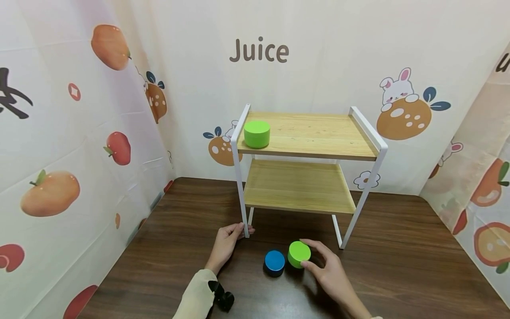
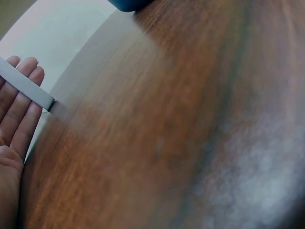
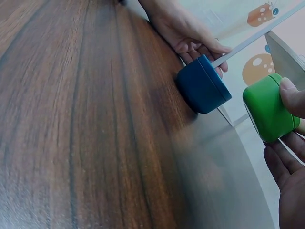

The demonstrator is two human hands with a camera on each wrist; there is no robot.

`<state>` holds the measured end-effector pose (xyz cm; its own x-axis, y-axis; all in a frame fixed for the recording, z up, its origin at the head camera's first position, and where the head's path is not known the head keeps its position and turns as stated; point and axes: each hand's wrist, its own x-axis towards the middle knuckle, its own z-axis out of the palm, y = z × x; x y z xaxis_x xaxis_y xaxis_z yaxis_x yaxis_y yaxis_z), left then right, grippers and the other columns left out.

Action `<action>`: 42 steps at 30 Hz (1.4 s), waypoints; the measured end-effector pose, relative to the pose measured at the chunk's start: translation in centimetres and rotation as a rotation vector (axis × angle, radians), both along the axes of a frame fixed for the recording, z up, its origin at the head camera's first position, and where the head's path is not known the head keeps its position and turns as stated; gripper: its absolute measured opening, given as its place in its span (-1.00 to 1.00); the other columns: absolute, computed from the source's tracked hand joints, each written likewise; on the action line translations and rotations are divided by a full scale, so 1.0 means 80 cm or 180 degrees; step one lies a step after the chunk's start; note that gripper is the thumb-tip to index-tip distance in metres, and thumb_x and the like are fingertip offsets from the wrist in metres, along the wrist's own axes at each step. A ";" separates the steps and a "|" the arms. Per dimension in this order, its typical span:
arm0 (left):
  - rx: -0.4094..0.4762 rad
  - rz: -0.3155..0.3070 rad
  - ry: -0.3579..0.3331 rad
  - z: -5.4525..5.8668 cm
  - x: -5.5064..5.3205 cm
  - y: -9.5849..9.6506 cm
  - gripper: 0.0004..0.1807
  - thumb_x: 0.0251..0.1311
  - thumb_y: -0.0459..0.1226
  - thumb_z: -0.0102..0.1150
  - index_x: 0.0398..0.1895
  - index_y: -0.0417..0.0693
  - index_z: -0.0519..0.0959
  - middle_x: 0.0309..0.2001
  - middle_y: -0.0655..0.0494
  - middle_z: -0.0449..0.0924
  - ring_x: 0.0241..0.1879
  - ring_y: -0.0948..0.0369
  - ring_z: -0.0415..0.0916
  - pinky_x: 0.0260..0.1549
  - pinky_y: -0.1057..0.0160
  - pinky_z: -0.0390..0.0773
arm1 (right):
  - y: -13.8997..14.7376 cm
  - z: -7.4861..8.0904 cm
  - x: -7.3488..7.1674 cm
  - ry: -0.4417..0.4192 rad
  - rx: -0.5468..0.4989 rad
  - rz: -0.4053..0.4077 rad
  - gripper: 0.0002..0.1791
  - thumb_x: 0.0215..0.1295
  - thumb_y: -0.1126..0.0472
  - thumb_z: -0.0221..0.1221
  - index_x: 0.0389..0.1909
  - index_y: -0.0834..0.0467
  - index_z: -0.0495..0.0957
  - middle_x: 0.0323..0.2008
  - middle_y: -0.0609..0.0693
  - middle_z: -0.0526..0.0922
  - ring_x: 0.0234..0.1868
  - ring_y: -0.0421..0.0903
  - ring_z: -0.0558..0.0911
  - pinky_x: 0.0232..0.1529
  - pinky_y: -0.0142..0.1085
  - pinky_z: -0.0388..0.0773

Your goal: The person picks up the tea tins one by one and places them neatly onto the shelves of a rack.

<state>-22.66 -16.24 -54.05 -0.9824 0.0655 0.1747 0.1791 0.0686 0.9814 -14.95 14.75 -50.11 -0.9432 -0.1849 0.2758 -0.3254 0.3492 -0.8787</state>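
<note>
In the head view, my right hand (image 1: 328, 270) grips a small round green tin (image 1: 299, 253) between thumb and fingers. The right wrist view shows the tin's rounded underside, apparently raised off the table. Left of it, a matching blue tin (image 1: 274, 261) stands upright on the table, touched by neither hand. My left hand (image 1: 225, 243) holds the white front left leg (image 1: 241, 199) of a two-tier shelf near its foot, the fingers passing behind it. Another green tin (image 1: 256, 134) sits on the left end of the shelf's top board (image 1: 311, 133).
The lower wooden board (image 1: 299, 186) of the shelf hangs between white metal side frames, above the dark wooden table (image 1: 191, 204). A white front right leg (image 1: 360, 208) stands beyond my right hand. Printed curtains (image 1: 191, 66) enclose the back and sides.
</note>
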 end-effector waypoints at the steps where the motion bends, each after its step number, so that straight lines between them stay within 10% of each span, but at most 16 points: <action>1: -0.0009 0.0000 0.0001 0.000 0.000 0.000 -0.56 0.65 -0.16 -0.01 0.02 -0.37 0.73 -0.07 -0.21 0.82 0.07 -0.03 0.78 0.07 0.33 0.72 | 0.000 0.000 0.000 -0.0011 -0.0006 0.0005 -0.45 0.30 0.23 0.43 0.31 0.16 0.59 0.25 0.05 0.69 0.24 -0.39 0.58 0.23 -0.34 0.64; 42: -0.0056 -0.0041 0.0019 0.001 0.000 -0.003 -0.54 0.65 -0.10 -0.01 0.01 -0.32 0.74 -0.05 -0.23 0.82 0.01 0.16 0.80 0.07 0.30 0.73 | -0.005 0.038 -0.014 0.0156 0.0259 -0.0050 -0.48 0.34 0.19 0.42 0.31 0.04 0.60 0.26 -0.07 0.70 0.34 -0.21 0.57 0.32 -0.44 0.47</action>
